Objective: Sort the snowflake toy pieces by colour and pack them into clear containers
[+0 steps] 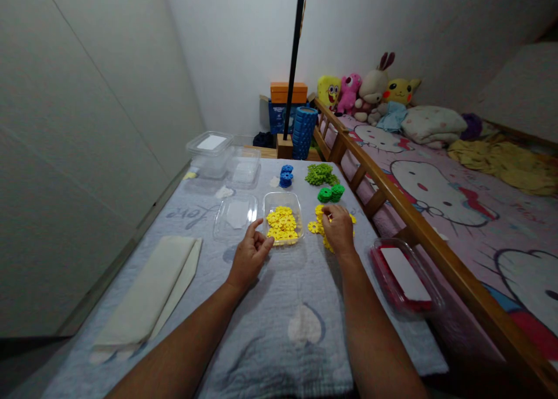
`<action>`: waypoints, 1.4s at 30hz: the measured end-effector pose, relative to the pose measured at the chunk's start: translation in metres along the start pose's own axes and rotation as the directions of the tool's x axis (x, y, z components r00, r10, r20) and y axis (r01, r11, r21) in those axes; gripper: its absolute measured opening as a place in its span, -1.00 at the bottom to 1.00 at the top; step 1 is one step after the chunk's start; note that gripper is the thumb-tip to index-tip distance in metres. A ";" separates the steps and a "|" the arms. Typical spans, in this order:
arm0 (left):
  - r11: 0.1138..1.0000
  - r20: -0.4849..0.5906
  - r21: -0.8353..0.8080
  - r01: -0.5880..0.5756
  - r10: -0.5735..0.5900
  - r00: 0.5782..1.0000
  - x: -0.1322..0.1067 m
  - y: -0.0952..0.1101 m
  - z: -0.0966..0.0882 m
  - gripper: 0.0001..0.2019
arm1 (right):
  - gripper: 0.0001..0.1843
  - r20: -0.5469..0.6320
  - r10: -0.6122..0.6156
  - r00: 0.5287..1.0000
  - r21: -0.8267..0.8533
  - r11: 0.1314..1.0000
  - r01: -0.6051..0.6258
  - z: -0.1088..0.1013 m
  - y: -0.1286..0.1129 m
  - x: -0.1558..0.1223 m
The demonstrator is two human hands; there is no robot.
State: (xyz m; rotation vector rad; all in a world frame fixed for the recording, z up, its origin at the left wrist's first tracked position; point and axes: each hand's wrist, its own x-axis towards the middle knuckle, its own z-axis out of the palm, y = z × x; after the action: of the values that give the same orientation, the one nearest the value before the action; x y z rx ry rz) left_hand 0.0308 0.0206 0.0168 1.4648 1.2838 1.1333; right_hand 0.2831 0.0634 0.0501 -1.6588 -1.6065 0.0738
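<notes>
A clear plastic box [282,198] stands on the cloth-covered table, partly filled with yellow flower-shaped pieces [282,223]. My left hand [250,255] is at its near left corner, thumb and fingers apart, with nothing in the grasp. To the right of the box, my right hand [339,229] is over a loose group of yellow flower-shaped pieces [314,227]. Its fingers are bent, thumb and forefinger pinched at a yellow piece; the palm hides some of the group. Left of the box lies a clear lid [222,218] with a white label.
Farther back are blue pieces [286,178], dark green pieces [331,193] and light green pieces [320,174]. Clear containers [211,158] stand at the back left. A labelled box with red contents [401,274] sits by the wooden bed rail [392,198]. Folded cream material [146,294] lies left.
</notes>
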 end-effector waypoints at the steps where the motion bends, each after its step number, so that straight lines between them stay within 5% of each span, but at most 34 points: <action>1: 1.000 0.000 -0.002 0.002 -0.002 1.000 0.000 0.000 0.000 -0.40 | -0.85 -0.057 0.025 0.998 0.110 0.994 -0.018 0.000 -0.005 0.001; 5: 1.000 0.000 -0.008 0.001 -0.001 1.000 0.000 0.000 0.000 -0.40 | -0.82 -0.001 0.161 0.987 0.525 0.840 -0.136 0.007 -0.028 -0.001; 8: 1.000 0.000 -0.014 0.002 -0.002 1.000 0.000 0.000 0.000 -0.41 | -0.78 0.162 0.129 0.978 0.601 0.774 -0.201 0.017 -0.044 -0.007; 11: 1.000 0.004 -0.019 0.002 -0.002 1.000 -0.001 0.000 0.000 -0.41 | -0.83 0.209 0.065 0.976 0.523 0.836 -0.168 0.022 -0.051 -0.012; 15: 1.000 0.000 -0.021 -0.004 0.004 1.000 0.000 0.000 0.000 -0.41 | -0.81 0.050 0.039 0.998 0.324 0.944 -0.053 0.016 -0.039 -0.007; 18: 1.000 0.003 -0.011 -0.005 0.005 1.000 0.000 -0.001 0.000 -0.40 | -0.78 -0.017 0.087 0.996 0.165 0.983 -0.083 0.006 -0.018 0.000; 23: 1.000 0.002 -0.010 0.001 -0.001 1.000 -0.001 0.000 0.000 -0.40 | -0.75 0.170 0.115 0.979 -0.236 0.969 -0.073 -0.002 0.003 -0.001; 29: 1.000 0.003 -0.004 0.001 -0.001 1.000 0.000 -0.002 0.000 -0.40 | -0.71 0.363 0.175 0.915 -0.489 0.872 0.027 0.003 -0.011 -0.012; 33: 1.000 -0.005 0.004 -0.008 0.008 1.000 0.000 -0.005 0.000 -0.41 | -0.74 0.405 0.190 0.894 -0.521 0.852 0.054 0.005 -0.015 -0.014; 37: 1.000 0.001 -0.001 -0.004 0.004 1.000 0.000 -0.004 0.000 -0.40 | -0.78 0.348 0.164 0.923 -0.465 0.885 0.018 0.007 -0.010 -0.012; 42: 1.000 0.007 0.006 0.001 -0.001 1.000 0.000 -0.002 0.000 -0.40 | -0.81 0.182 0.070 0.981 -0.060 0.996 -0.060 0.006 -0.004 -0.005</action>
State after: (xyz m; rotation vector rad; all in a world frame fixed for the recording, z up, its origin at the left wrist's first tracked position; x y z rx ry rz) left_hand 0.0301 0.0207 0.0149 1.4713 1.2844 1.1239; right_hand 0.2757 0.0614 0.0460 -1.7902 -1.7035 0.2257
